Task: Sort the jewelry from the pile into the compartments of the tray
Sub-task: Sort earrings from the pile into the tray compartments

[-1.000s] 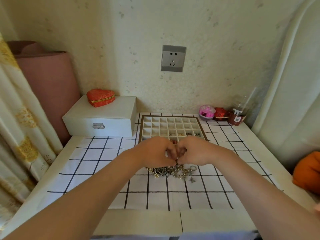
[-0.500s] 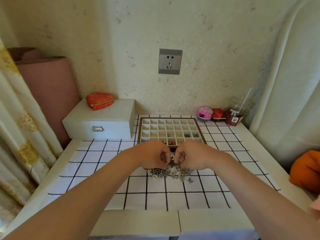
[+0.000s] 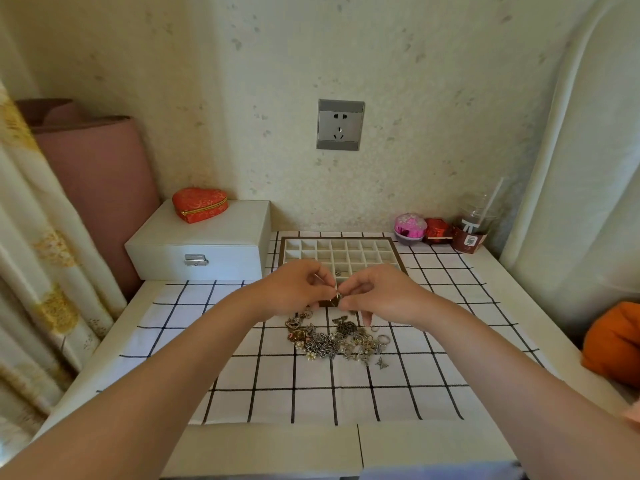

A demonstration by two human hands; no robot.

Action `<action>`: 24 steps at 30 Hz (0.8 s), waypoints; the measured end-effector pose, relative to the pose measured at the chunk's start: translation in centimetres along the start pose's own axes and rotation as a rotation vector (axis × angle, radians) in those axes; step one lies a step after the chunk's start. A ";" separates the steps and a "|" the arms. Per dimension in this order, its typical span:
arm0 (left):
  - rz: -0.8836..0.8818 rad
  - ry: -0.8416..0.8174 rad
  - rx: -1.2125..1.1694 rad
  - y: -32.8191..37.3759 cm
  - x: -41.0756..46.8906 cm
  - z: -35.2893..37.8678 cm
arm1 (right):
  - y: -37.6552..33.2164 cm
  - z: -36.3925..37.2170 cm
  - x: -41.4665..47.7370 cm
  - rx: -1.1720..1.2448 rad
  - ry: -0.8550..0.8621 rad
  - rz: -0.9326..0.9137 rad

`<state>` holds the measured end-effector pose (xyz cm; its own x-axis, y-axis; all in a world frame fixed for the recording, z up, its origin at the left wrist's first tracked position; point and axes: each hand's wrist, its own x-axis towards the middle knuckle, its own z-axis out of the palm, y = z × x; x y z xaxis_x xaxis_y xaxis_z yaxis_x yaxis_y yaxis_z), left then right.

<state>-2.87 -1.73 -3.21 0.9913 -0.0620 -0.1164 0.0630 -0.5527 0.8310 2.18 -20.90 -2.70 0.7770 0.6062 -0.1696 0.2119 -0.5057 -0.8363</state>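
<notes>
A tangled pile of metal jewelry (image 3: 334, 341) lies on the checked cloth. Behind it stands the cream tray (image 3: 341, 245) with many small compartments; a few near ones hold small pieces. My left hand (image 3: 298, 289) and my right hand (image 3: 379, 296) meet above the pile's far edge, in front of the tray. Both pinch one small silver piece (image 3: 337, 296) between their fingertips. The hands hide the tray's near rows.
A white box (image 3: 201, 247) with a red heart-shaped case (image 3: 200, 204) on top sits at the left. A pink ball (image 3: 410, 226), a red packet (image 3: 438, 230) and a plastic cup (image 3: 472, 230) stand at the back right. An orange object (image 3: 613, 341) lies at the right edge.
Both hands have risen off the pile and moved slightly toward the tray, lifting a small silver piece between them. More of the pile now shows below the hands.
</notes>
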 end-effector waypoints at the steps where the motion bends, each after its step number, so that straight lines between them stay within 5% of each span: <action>1: 0.001 0.021 -0.012 0.1 0.1 0.0 | -0.2 -0.1 -0.1 0.050 0.015 0.005; 9: -0.027 0.137 -0.282 1.5 0.2 0.0 | -0.7 -0.2 0.8 0.275 0.193 0.002; 17: -0.030 0.312 -0.402 1.7 1.1 -0.5 | -1.9 0.0 2.7 0.118 0.285 -0.148; 24: -0.002 0.414 -0.280 0.4 2.7 -1.7 | -1.9 0.3 6.4 -0.046 0.357 -0.166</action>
<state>0.08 -0.68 -2.26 0.9504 0.3050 0.0607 0.0370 -0.3048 0.9517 6.57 -15.89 -2.32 0.8856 0.4343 0.1644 0.3717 -0.4507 -0.8116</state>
